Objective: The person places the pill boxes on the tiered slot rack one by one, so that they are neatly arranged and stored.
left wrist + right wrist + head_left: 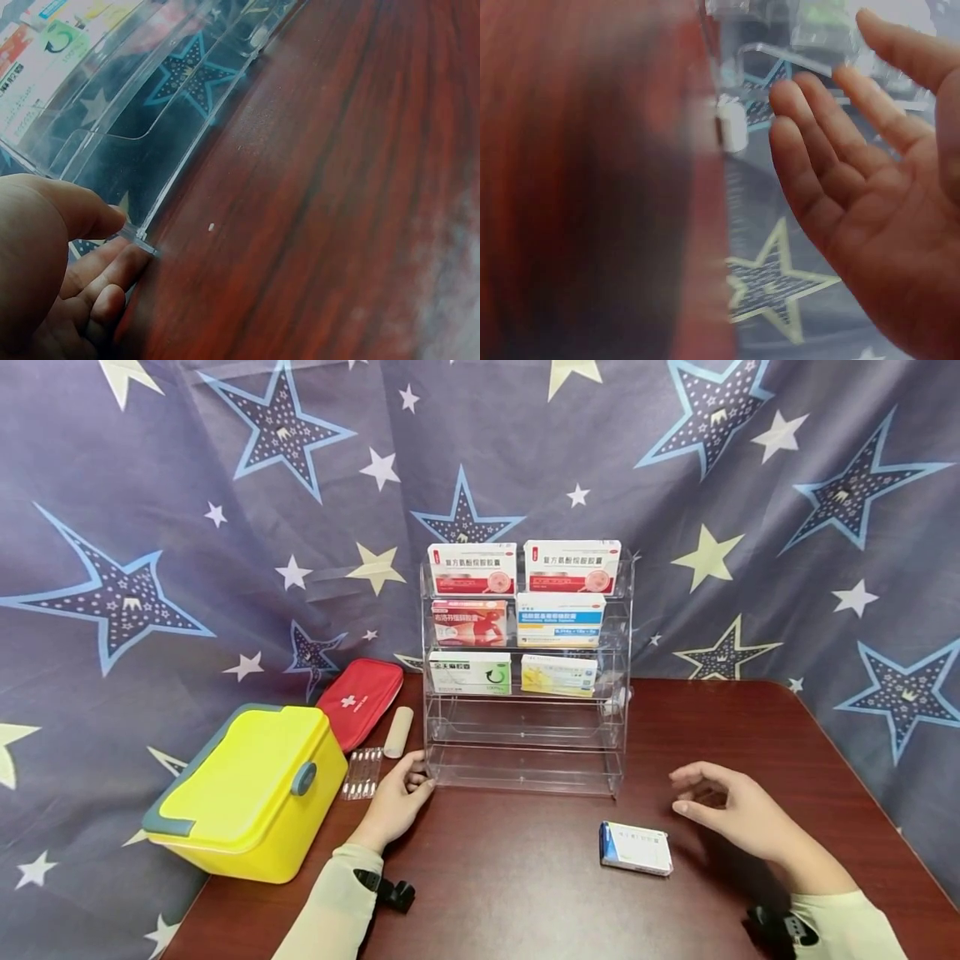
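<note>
A clear tiered display rack (525,768) stands at the back of the table with medicine boxes on its three upper tiers, two per tier. The lower two tiers hold no boxes. My left hand (397,797) is at the rack's front left bottom corner; in the left wrist view its thumb and fingers (97,214) pinch the clear edge. To the right, my right hand (731,806) hovers above the table with fingers relaxed and nothing in it. A white and blue medicine box (636,848) lies flat on the table, left of and nearer than that hand.
At the left stands a yellow box with a grey-trimmed lid (251,777). Behind it lie a red first-aid pouch (362,702), a beige roll (398,732) and a blister pack (363,773). A star-patterned curtain (495,443) hangs behind the brown table (510,877).
</note>
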Demonstrator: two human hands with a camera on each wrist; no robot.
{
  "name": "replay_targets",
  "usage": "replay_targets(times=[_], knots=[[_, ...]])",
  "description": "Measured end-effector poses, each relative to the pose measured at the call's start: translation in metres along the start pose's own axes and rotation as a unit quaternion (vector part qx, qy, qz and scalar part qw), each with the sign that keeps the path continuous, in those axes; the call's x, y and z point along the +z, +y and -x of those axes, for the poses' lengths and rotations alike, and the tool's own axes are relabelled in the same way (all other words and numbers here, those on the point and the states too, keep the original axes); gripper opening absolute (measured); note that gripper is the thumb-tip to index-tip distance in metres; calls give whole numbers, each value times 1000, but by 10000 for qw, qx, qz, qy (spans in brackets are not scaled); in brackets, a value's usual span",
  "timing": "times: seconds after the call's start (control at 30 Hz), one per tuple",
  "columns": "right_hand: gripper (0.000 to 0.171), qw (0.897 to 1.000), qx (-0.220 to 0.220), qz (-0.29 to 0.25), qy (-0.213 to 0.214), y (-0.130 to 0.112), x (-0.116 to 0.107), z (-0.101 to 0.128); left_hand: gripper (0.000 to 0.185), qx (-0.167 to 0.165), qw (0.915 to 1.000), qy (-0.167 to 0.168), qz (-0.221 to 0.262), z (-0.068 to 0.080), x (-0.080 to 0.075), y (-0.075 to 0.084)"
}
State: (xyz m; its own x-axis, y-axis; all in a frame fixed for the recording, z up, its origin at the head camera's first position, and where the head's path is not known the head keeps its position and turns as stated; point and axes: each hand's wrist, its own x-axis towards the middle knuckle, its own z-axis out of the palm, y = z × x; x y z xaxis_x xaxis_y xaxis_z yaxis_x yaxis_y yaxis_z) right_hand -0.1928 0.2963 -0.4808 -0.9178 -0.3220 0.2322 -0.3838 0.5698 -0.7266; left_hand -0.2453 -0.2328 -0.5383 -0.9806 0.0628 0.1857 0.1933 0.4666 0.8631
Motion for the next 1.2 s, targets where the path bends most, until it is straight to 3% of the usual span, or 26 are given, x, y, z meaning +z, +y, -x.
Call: replay_targets(times=[0.23, 0.53, 0.87, 1.2], knots=[[32, 9961, -204, -331, -797, 19, 7, 5, 48, 24, 10000, -2, 45, 0, 0, -1], [38, 9891, -413, -535, -1309, 23, 12, 7, 47, -11, 10000, -18, 0, -1, 1, -2], [46, 9871, -819, -127, -1368, 27, 17, 7, 47, -32, 10000, -9, -53, 0, 1, -4], [37, 9860, -953, -87, -1366, 25, 16, 6, 47, -1, 10000, 31, -33, -1, 2, -4]])
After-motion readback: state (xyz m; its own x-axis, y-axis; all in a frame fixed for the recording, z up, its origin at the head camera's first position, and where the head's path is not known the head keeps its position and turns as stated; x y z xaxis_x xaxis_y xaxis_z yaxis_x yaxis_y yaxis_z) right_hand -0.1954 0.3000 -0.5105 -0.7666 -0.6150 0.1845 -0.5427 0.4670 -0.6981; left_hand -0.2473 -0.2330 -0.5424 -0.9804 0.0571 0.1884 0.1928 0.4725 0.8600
